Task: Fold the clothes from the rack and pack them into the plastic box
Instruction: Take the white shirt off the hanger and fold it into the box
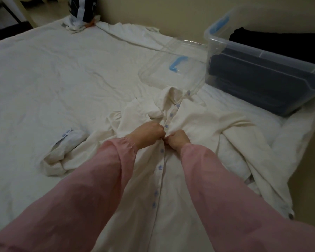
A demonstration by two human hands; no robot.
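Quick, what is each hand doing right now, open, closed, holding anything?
Left hand: closed, pinching the front edge of the white shirt by its buttons.
Right hand: closed, pinching the shirt's other front edge.

Setting: home bedroom. Evidence: bed (44,73) with creased white sheet beneath the hands; clear plastic box (262,73) of dark folded clothes beyond and right of the grip, its lid (171,68) just beyond; plain wall (153,11) and pale floor (309,160) at right.
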